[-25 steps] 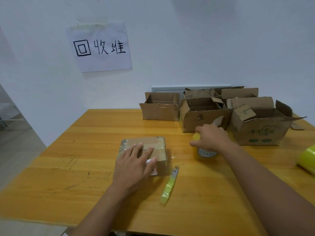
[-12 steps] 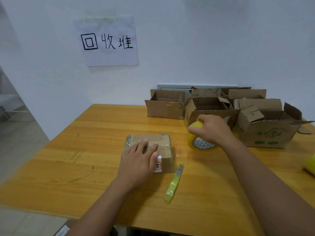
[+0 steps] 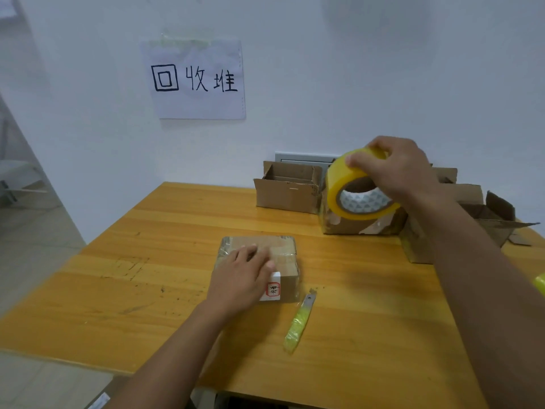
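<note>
I count one tape roll [image 3: 339,184], one sealed box [image 3: 283,250], one knife [image 3: 298,324] and three open boxes [image 3: 287,190] far right. My right hand [image 3: 404,169] grips the roll's top rim in midair with curled fingers; my left hand [image 3: 240,283] lies flat on the sealed box.

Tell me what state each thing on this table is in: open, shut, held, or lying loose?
small box: closed and taped, flat on the table.
left hand: fingers straight, pressing the small box's top.
tape roll: held above the table.
right hand: grips the tape roll.
utility knife: lying loose beside the small box.
far boxes: tops open.
</note>
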Motion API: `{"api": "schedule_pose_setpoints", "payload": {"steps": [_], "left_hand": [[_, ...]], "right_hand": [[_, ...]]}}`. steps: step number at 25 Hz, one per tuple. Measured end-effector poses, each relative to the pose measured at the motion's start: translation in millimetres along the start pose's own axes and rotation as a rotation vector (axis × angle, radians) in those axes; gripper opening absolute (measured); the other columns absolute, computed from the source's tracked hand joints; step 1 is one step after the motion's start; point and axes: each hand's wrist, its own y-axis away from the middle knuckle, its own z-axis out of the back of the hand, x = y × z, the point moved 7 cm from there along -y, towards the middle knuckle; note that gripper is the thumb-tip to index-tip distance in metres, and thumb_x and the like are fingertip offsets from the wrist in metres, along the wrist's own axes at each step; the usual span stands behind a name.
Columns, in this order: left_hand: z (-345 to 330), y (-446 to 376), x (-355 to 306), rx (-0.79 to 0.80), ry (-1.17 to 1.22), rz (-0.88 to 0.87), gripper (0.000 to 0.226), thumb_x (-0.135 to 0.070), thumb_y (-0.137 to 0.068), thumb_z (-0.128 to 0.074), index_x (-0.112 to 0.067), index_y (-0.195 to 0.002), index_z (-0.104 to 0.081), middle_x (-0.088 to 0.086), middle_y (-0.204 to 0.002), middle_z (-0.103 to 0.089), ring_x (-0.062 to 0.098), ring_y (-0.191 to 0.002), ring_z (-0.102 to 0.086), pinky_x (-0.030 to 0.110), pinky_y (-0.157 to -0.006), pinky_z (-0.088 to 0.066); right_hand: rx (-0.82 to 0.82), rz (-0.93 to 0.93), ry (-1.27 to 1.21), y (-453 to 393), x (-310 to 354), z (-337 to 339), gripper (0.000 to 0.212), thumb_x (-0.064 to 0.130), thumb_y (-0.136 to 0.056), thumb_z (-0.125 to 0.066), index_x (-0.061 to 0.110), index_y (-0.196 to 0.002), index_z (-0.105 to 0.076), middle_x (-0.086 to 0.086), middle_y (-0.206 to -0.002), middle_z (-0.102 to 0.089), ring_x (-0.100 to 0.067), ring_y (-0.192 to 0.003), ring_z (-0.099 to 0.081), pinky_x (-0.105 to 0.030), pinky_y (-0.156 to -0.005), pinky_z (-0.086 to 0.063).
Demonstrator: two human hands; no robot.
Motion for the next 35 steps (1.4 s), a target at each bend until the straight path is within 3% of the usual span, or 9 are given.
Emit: {"api": "schedule_pose_setpoints", "payload": {"steps": [3,5,9,15,18,23,28,31,35], "left_hand": [[13,-3,3,0.037,0.394,0.132,0.053,-0.052,-0.104,-0.017,-0.029,-0.139,-0.050,-0.004,-0.143,-0.050,0.014,-0.129,-0.043,0.033,-0.096,-0.033],[16,-4,7,0.098,0.653,0.215,0.068,-0.069,-0.096,-0.013,-0.031,-0.133,-0.056,-0.005,-0.139,-0.054,0.013,-0.126,-0.047,0.037,-0.102,-0.035],[24,0,9,0.168,0.899,0.302,0.085,-0.079,-0.086,-0.007,-0.028,-0.134,-0.055,-0.006,-0.128,-0.055,0.011,-0.114,-0.048,0.034,-0.094,-0.034],[33,1,18,0.156,1.087,0.316,0.064,-0.066,-0.098,-0.019,-0.030,-0.105,-0.071,-0.009,-0.121,-0.065,0.011,-0.111,-0.055,0.036,-0.095,-0.039],[30,-3,32,0.114,1.187,0.355,0.053,-0.055,-0.101,-0.035,-0.020,-0.103,-0.074,-0.007,-0.109,-0.073,0.014,-0.106,-0.064,0.038,-0.098,-0.047],[31,-6,39,0.047,1.263,0.352,0.027,-0.031,-0.100,-0.054,-0.012,-0.091,-0.070,0.005,-0.089,-0.075,0.022,-0.084,-0.069,0.034,-0.077,-0.051],[24,-10,45,-0.032,1.101,0.395,0.024,-0.026,-0.098,-0.055,-0.014,-0.083,-0.069,0.009,-0.087,-0.074,0.028,-0.087,-0.066,0.043,-0.082,-0.051],[22,-10,51,-0.088,1.081,0.434,0.025,-0.023,-0.099,-0.052,-0.015,-0.082,-0.067,0.004,-0.078,-0.067,0.021,-0.077,-0.059,0.037,-0.072,-0.045],[22,-10,56,-0.117,1.100,0.478,0.021,-0.020,-0.097,-0.056,-0.016,-0.079,-0.066,-0.003,-0.070,-0.059,0.017,-0.073,-0.053,0.031,-0.071,-0.043]], "right_hand": [[0.059,0.018,-0.041,4,15,-14,0.025,0.043,-0.086,-0.067,0.019,-0.093,-0.065,0.002,-0.084,-0.058,-0.012,-0.077,-0.051,-0.026,-0.061,-0.038],[0.102,0.036,-0.095,8,25,-30,0.025,0.042,-0.086,-0.068,0.017,-0.090,-0.066,0.003,-0.080,-0.058,-0.010,-0.074,-0.052,-0.027,-0.062,-0.040],[0.168,0.060,-0.306,13,45,-68,0.023,0.038,-0.085,-0.070,0.015,-0.082,-0.067,0.002,-0.074,-0.058,-0.012,-0.071,-0.056,-0.033,-0.067,-0.045],[0.226,-0.070,-0.780,22,48,-119,0.025,0.034,-0.083,-0.064,0.026,-0.059,-0.060,0.008,-0.061,-0.054,-0.010,-0.061,-0.053,-0.035,-0.067,-0.042],[0.191,-0.218,-0.938,31,24,-146,0.026,0.025,-0.093,-0.059,0.023,-0.068,-0.063,0.006,-0.059,-0.052,-0.009,-0.057,-0.053,-0.032,-0.063,-0.042],[0.143,-0.398,-1.105,41,-12,-175,0.021,0.026,-0.093,-0.058,0.022,-0.075,-0.067,0.000,-0.063,-0.049,-0.012,-0.060,-0.048,-0.033,-0.066,-0.041],[0.134,-0.404,-1.066,52,-27,-181,0.016,0.030,-0.092,-0.059,0.023,-0.080,-0.068,0.000,-0.062,-0.050,-0.013,-0.061,-0.050,-0.035,-0.068,-0.042],[0.124,-0.336,-0.912,52,-27,-171,0.017,0.038,-0.085,-0.061,0.028,-0.072,-0.066,0.005,-0.067,-0.051,-0.013,-0.067,-0.050,-0.035,-0.068,-0.041],[0.234,-0.135,-0.620,50,-14,-156,0.028,0.059,-0.089,-0.054,0.039,-0.108,-0.061,0.014,-0.098,-0.056,-0.009,-0.089,-0.055,-0.027,-0.072,-0.043]]}}
